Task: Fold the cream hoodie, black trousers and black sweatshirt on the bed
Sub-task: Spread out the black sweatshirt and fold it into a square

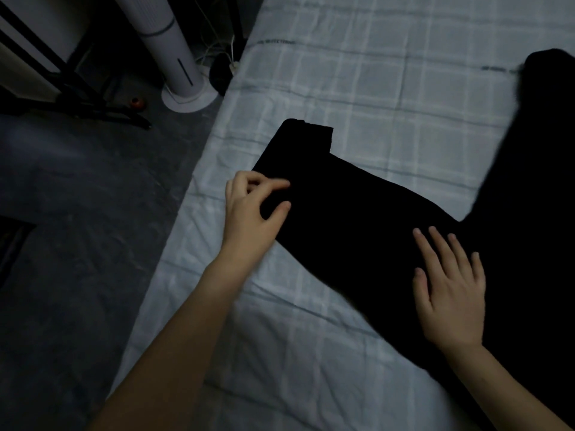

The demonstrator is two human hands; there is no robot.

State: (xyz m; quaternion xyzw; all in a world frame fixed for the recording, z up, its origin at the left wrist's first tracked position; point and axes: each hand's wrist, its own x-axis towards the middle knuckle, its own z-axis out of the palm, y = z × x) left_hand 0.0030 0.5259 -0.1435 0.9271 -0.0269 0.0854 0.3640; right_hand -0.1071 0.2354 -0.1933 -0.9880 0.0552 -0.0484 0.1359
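On the bed (373,73), left hand (252,209) pinches one end of a black garment (357,206), right hand (451,293) spread flat on it; folding looks barely begun.

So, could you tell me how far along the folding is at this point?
Nothing in view looks folded yet. In hand: a black garment, too dark to tell trousers from sweatshirt, lies spread on the bed; the left hand pinches its edge, the right hand lies flat on it. Left: folding it; the cream hoodie and other black piece are out of view.
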